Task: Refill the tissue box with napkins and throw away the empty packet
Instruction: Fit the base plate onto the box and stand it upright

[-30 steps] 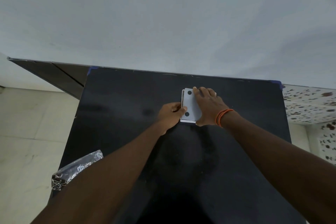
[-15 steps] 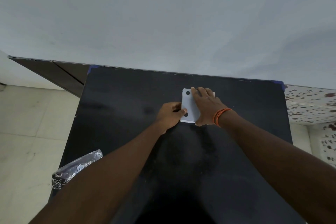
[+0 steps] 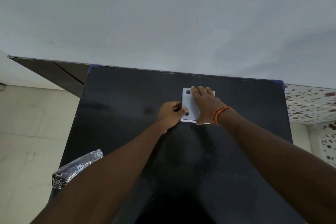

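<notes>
A white square tissue box (image 3: 189, 104) lies on the black table (image 3: 127, 114) near its far edge, its flat panel with two dark round spots facing up. My left hand (image 3: 171, 114) grips the box's left edge, thumb on the panel near the lower spot. My right hand (image 3: 207, 105), with orange threads at the wrist, lies flat over the right half of the panel and hides it. A crumpled clear plastic packet (image 3: 76, 167) with dark print rests at the table's near left edge, partly behind my left forearm.
A plain grey wall (image 3: 163, 14) rises right behind the table. A dark brown panel (image 3: 60, 72) stands at the left against the wall. Pale floor tiles (image 3: 27, 132) lie to the left, and speckled tiles (image 3: 312, 103) to the right.
Both hands stay on the box; the panel has shifted slightly under them, and my left thumb has moved onto its edge by the lower spot.
</notes>
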